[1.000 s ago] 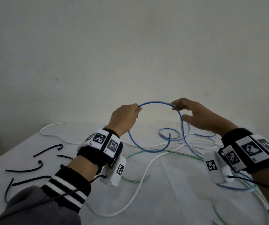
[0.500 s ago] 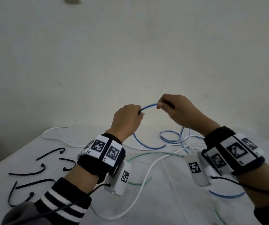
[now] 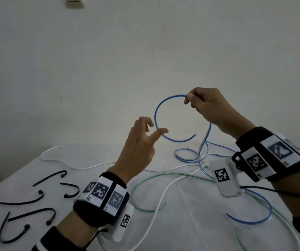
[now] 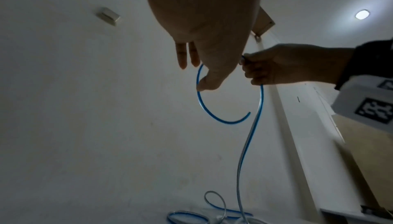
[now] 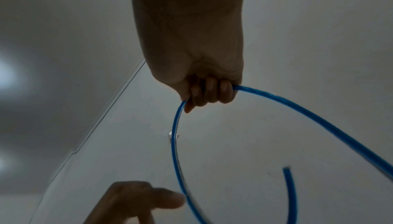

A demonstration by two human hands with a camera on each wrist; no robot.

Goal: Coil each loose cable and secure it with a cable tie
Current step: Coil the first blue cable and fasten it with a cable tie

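The blue cable (image 3: 156,113) is held up above the table (image 3: 190,205) in a single open loop, its free end (image 3: 194,135) curling back under the loop and hanging in the air. The right hand (image 3: 208,107) has its fingers curled round the cable at the top of the loop, gripping it; in the right wrist view the cable runs in one side of the fist and out the other. From that fist the rest of the cable drops to the tabletop, where it lies in loose bends near the far edge and trails on toward the near right. The left hand (image 3: 140,142) is lower and to the left of the loop, fingers spread and relaxed, holding nothing; its thumb tip touches or lies just beside the loop's left curve, and I cannot tell which. A white cable (image 3: 163,196) and a green cable (image 3: 142,180) lie loose on the table, crossing each other between the two wrists. Several black cable ties (image 3: 37,196) lie scattered on the table's left side, well apart from the blue cable
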